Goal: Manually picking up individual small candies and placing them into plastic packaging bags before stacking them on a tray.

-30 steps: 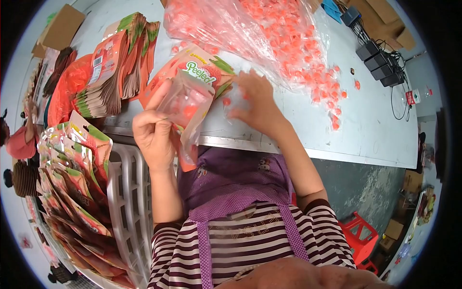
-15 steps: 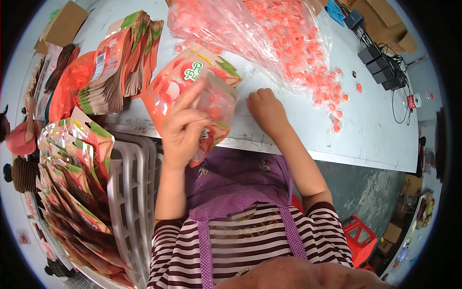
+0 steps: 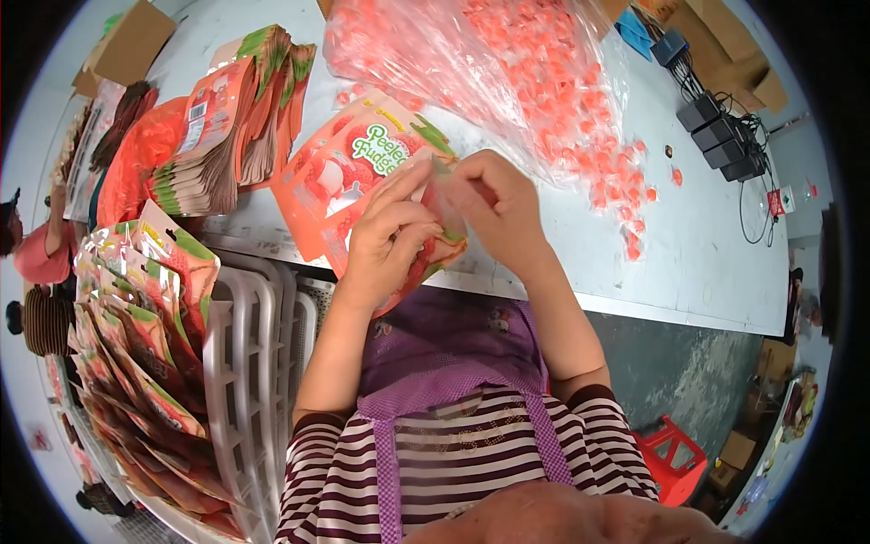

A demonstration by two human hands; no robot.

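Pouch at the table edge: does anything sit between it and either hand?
Nothing visible does. The left hand and right hand both grip the pouch directly, above the table.

The pouch (image 3: 362, 172) is orange-red with green and white patches. The sweets (image 3: 544, 82) are pink-orange in a clear bag. The surface (image 3: 707, 254) is pale grey. The shirt (image 3: 453, 471) is maroon-and-white striped, the apron (image 3: 453, 344) purple, the stool (image 3: 675, 458) red.
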